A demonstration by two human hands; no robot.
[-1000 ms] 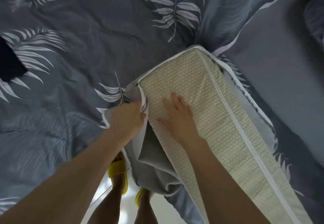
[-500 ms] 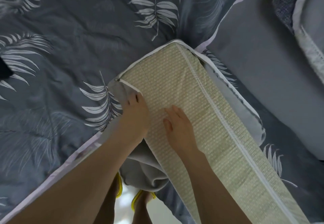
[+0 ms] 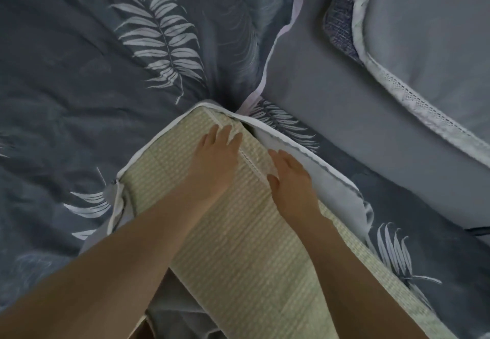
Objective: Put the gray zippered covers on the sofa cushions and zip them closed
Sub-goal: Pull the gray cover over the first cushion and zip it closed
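A long sofa cushion [image 3: 238, 245] with a pale green woven face lies diagonally on the bed, its far end toward the middle of the view. The gray zippered cover [image 3: 299, 153] with white piping wraps its far end and hangs loose along both long sides. My left hand [image 3: 214, 160] lies flat on the woven face near the far end, fingers spread. My right hand [image 3: 289, 179] rests at the cushion's right edge, its fingers curled at the cover's loose edge; whether it grips the fabric is unclear. No zipper pull is visible.
A dark gray bedspread [image 3: 106, 73] with white leaf prints covers the bed. At right lie a plain gray cushion [image 3: 344, 115] and a lace-trimmed pillow [image 3: 429, 46]. Loose cover fabric [image 3: 116, 206] bunches at the cushion's left corner.
My left hand let go of the cover at the left corner and slid up onto the cushion's far end. My right hand moved from the woven face to the right edge.
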